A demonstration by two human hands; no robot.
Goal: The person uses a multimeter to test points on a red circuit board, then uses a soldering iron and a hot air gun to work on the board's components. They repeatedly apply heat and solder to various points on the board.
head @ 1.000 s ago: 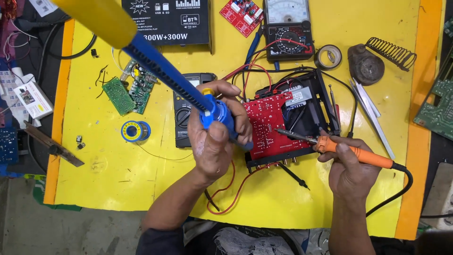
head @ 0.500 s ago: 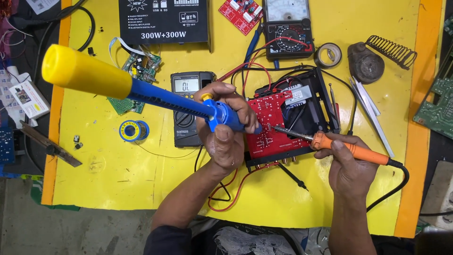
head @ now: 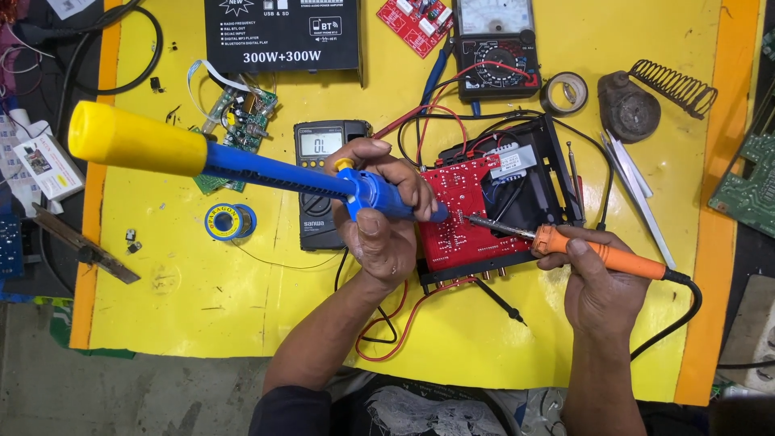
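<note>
**Two Tools Meet on the Red Board**

Left hand (head: 379, 234) wrapped tight around a blue and yellow suction pump (head: 242, 165). Long pump lying along a line from about 10 o'clock down to 4 o'clock, yellow end far out to the left, tip on the red circuit board (head: 460, 214). Thumb up near the small yellow button.

Right hand (head: 593, 282) closed around the orange handle of a soldering iron (head: 565, 246). Iron pointing toward 10 o'clock, metal tip down on the same red board. Black cord (head: 686, 311) looping away at 4 o'clock.

Red board sitting in a black frame (head: 541, 182), at 3 o'clock from the left hand and 10 o'clock from the right hand. Both tips very close together on the board, left hand nearer to it. Maybe touching, too small to tell for sure.

Bottom left part of the board hidden under the left hand. Grey meter (head: 323, 161) half hidden behind the pump and hand. Yellow mat (head: 210, 323) under everything. Solder spool (head: 228, 221) at 9 o'clock from the left hand.
</note>
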